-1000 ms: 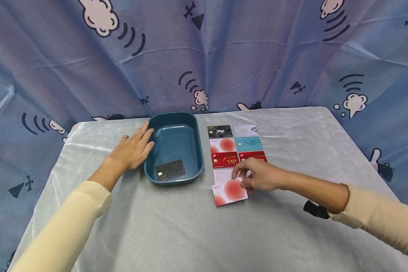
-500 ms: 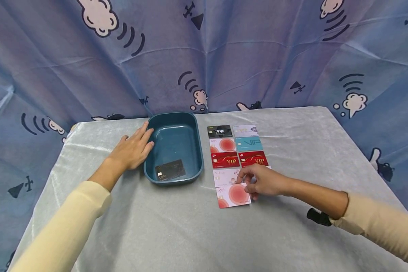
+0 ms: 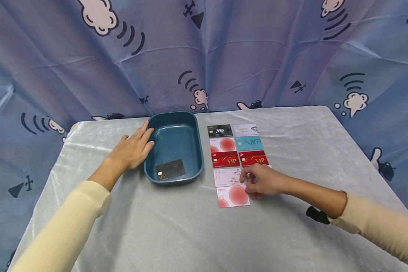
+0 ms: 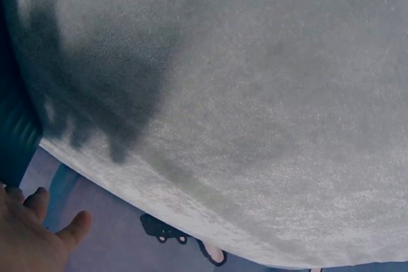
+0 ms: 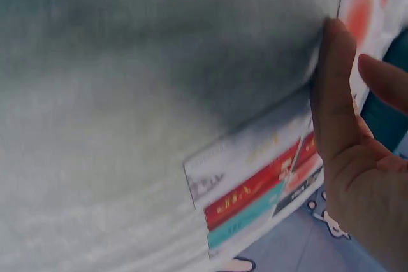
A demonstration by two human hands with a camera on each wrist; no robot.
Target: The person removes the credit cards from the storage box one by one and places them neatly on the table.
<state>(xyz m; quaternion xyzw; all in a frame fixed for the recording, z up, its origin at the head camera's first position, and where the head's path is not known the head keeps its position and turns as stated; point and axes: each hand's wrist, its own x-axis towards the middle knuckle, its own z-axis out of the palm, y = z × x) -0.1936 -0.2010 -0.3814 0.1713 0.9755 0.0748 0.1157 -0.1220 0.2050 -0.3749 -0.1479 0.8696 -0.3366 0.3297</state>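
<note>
In the head view, my left hand lies with spread fingers on the left rim of a blue-green tray. Inside that tray rests a black VIP card. A pink-and-white card with a red circle lies flat at the bottom of the left card column. My right hand is at its right edge, with thumb and forefinger apart; the right wrist view shows a digit touching the same card. Directly above it is a pale VIP card, its right end close to my fingertips.
Farther back, two columns hold red VIP cards, a teal card, another red-circle card, a black card and a white card. One pale card is mostly hidden by my right hand in the head view. Grey cloth covers the table.
The red-circle card went from tilted, overlapping the pale card, to straight and flat below it. My right hand shifted slightly right and down with it. The left hand stayed still.
</note>
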